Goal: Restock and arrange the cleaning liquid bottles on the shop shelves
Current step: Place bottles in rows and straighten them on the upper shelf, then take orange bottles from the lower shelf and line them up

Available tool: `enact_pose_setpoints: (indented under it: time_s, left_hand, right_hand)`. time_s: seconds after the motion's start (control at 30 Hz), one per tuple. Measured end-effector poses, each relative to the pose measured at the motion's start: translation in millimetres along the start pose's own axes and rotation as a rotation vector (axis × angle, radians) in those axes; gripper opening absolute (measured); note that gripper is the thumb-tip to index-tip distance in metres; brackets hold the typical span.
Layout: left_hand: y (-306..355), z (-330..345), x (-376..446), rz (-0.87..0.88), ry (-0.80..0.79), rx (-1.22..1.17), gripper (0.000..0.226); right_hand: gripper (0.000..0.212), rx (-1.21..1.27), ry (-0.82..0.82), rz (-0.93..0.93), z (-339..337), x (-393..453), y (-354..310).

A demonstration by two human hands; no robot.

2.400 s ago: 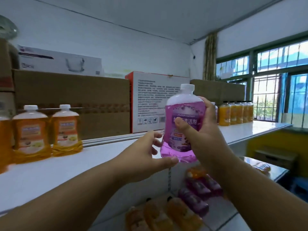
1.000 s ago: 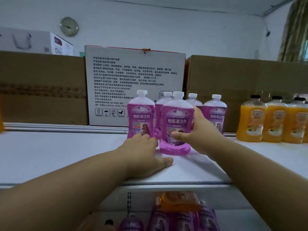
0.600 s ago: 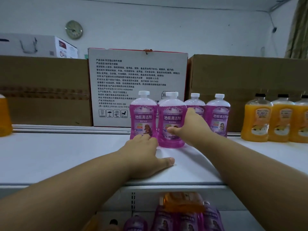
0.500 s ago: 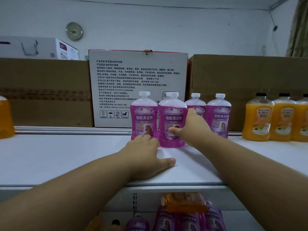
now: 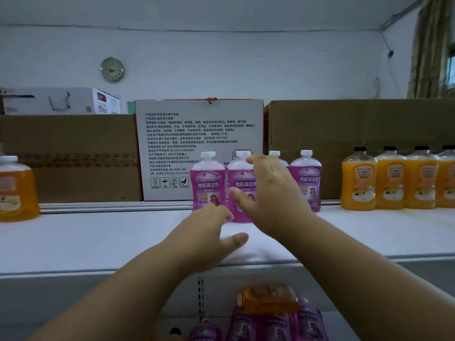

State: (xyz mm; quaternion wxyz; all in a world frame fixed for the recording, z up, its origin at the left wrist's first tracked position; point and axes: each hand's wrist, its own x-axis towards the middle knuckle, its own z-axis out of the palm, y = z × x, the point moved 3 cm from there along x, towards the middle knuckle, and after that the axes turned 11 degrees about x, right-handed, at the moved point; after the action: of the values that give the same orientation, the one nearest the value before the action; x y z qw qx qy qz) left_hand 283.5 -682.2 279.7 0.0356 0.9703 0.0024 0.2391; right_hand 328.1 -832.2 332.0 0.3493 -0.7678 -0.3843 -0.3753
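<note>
Several purple cleaning liquid bottles with white caps stand upright in a tight group on the white top shelf (image 5: 98, 242). The front one (image 5: 242, 183) stands next to another purple bottle (image 5: 208, 183); a third (image 5: 306, 178) is at the right. My right hand (image 5: 268, 193) hovers in front of the front bottle with fingers spread, holding nothing. My left hand (image 5: 209, 239) rests palm down on the shelf just before the bottles, fingers relaxed, fingertips near their bases.
Orange bottles (image 5: 389, 178) line the shelf at right, and one orange bottle (image 5: 14, 188) stands at far left. Cardboard boxes (image 5: 69, 156) and a white printed box (image 5: 199, 129) back the shelf. Purple and orange bottles (image 5: 268, 313) lie on the lower shelf.
My right hand carried the purple bottle to the shelf, set it among the others, and has now let go, fingers spreading. My left hand stayed resting on the shelf.
</note>
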Motion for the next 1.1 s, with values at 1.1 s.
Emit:
enact_pose_setpoints:
  time_s: [1.1]
  left_hand:
    - [-147, 241, -180, -0.685, -0.517, -0.390, 0.085]
  right_hand:
    - [0.033, 0.139, -0.425, 0.461, 165, -217, -67]
